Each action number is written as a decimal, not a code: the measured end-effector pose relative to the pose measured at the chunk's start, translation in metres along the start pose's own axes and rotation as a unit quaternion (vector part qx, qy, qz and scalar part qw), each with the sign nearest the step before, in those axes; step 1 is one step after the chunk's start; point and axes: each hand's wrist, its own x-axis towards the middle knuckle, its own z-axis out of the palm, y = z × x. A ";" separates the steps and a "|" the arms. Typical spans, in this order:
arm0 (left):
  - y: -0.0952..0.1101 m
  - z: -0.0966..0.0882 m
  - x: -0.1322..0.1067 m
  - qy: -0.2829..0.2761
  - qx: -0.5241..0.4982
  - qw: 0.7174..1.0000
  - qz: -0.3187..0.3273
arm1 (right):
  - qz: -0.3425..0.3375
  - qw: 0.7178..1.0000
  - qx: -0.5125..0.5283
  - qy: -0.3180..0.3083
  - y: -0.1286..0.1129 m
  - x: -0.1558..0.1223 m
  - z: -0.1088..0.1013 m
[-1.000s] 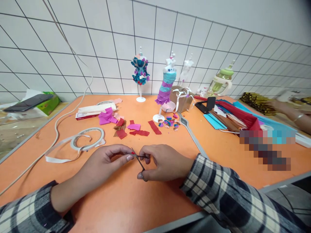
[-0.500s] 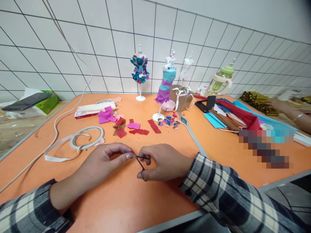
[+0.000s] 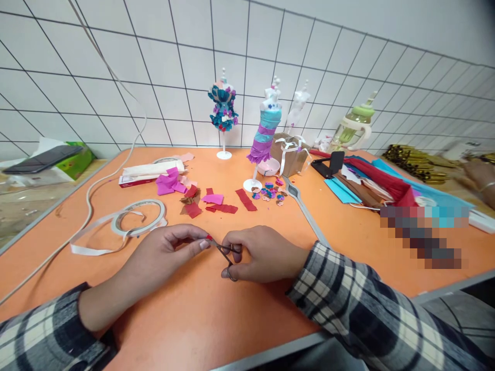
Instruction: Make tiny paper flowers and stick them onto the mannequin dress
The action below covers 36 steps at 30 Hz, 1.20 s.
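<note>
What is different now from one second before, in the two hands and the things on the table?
Very little. The right hand still holds the small scissors, blades toward the tiny red piece still pinched by the left hand; the handles look slightly rotated. Far right, another person's hand drew back. The tape roll and paper scraps stayed.

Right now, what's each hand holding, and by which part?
Right hand holds small scissors by the finger loops. Left hand pinches a tiny red paper scrap at the blades.

Tape roll (image 3: 137,218), paper scraps (image 3: 216,202), dressed mannequins (image 3: 264,135).
</note>
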 end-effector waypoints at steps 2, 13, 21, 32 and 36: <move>-0.001 0.000 0.000 0.001 0.006 1.000 0.000 | 0.000 1.000 0.004 -0.001 0.001 0.000 -0.001; -0.005 0.000 0.000 0.002 0.030 1.000 0.002 | -0.008 1.000 -0.004 0.004 0.005 0.000 -0.002; -0.005 -0.002 0.003 -0.024 0.018 1.000 -0.006 | 0.000 1.000 -0.019 0.002 0.006 0.000 -0.001; -0.009 -0.002 0.005 -0.065 -0.012 0.997 -0.031 | 0.010 1.000 -0.027 -0.005 0.001 0.000 -0.002; -0.005 -0.002 0.006 -0.066 -0.013 0.997 -0.039 | 0.001 1.000 -0.027 -0.004 0.003 0.001 -0.001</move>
